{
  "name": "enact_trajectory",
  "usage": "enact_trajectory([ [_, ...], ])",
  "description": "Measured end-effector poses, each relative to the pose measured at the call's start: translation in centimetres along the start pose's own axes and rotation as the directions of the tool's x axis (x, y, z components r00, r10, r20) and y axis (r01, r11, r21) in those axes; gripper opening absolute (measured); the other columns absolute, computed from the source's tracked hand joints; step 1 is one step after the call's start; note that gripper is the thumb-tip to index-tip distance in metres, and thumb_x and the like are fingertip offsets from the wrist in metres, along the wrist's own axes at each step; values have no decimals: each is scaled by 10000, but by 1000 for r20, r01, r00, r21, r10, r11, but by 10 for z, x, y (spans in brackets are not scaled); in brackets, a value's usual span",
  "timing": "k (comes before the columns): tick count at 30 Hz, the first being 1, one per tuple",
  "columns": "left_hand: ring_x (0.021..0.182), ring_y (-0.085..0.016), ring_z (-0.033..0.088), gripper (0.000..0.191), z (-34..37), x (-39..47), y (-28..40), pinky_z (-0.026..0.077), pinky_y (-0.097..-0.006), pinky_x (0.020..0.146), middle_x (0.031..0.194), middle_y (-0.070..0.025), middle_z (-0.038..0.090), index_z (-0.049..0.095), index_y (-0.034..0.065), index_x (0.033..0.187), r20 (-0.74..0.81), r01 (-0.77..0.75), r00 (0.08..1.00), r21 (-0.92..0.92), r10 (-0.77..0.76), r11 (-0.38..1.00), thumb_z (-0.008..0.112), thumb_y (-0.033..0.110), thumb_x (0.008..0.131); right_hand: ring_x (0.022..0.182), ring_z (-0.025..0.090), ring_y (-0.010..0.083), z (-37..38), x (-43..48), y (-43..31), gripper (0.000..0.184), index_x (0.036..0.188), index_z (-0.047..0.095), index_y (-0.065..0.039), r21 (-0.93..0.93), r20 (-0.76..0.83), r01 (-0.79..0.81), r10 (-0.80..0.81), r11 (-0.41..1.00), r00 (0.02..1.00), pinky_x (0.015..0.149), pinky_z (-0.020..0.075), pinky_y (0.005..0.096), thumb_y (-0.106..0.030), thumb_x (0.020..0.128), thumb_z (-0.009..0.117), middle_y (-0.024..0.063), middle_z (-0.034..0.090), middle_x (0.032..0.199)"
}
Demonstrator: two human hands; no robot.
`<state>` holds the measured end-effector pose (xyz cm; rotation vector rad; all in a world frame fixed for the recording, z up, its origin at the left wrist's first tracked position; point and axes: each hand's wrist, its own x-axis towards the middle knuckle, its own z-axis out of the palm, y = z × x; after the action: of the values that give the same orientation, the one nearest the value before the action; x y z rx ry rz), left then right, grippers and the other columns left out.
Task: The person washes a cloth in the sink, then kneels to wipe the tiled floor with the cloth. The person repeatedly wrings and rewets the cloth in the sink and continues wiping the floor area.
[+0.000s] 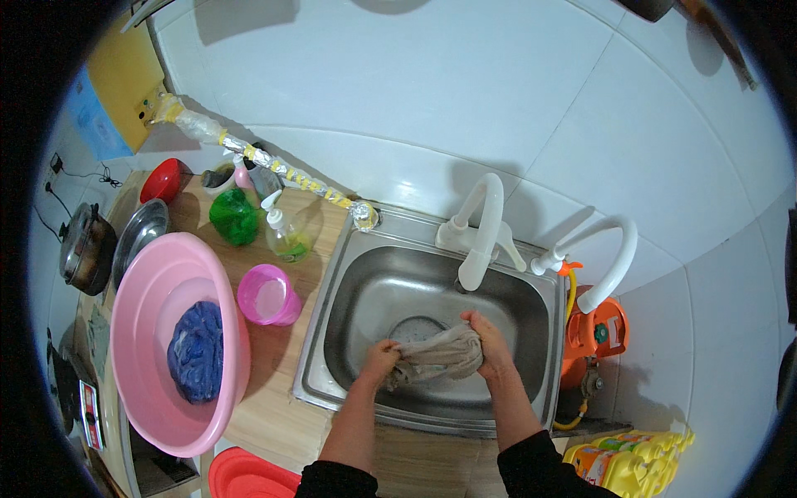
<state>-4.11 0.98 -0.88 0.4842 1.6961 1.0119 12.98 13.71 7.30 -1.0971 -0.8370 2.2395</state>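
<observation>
A wet, greyish-beige cloth [441, 355] is stretched and bunched between my two hands over the stainless steel sink [348, 311]. My left hand [381, 361] grips its left end, with a loose part hanging below the fingers. At the other end, my right hand [489, 342] is closed around the cloth. The drain [418, 328] shows partly behind it. Above the sink's back edge stands a white faucet [482, 230], its spout over the basin. Left of the sink, a pink plastic basin [149, 274] holds a bundled blue cloth [198, 352].
Between basin and sink stand a pink cup [268, 295], a soap pump bottle [286, 239] and a green mesh scrubber [234, 216]. A second white spout [619, 255] and an orange gas cylinder [579, 336] are at right. Yellow bottles [629, 464] stand lower right, a red basin [249, 476] lower left.
</observation>
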Motion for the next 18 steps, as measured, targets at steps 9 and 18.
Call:
enact_trajectory([
  [9, 909, -256, 552, 454, -2, 24, 1, 434, -366, 789, 1042, -145, 562, 473, -11, 1169, -44, 220, 965, -399, -259, 890, 478, 270, 812, 840, 556, 236, -23, 61, 63, 321, 986, 591, -26, -934, -49, 1, -130, 358, 990, 758, 454, 367, -309, 837, 565, 137, 574, 900],
  [18, 1102, -351, 478, 525, 23, 8, 8, 385, -373, 917, 1226, -231, 468, 475, -2, 1207, -45, 10, 999, 462, 12, 887, 521, 293, 774, 1094, 430, 395, -33, 76, 140, 480, 1206, 440, -49, -997, -77, -78, -56, -21, 995, 865, 394, 460, -277, 804, 571, 226, 446, 1180],
])
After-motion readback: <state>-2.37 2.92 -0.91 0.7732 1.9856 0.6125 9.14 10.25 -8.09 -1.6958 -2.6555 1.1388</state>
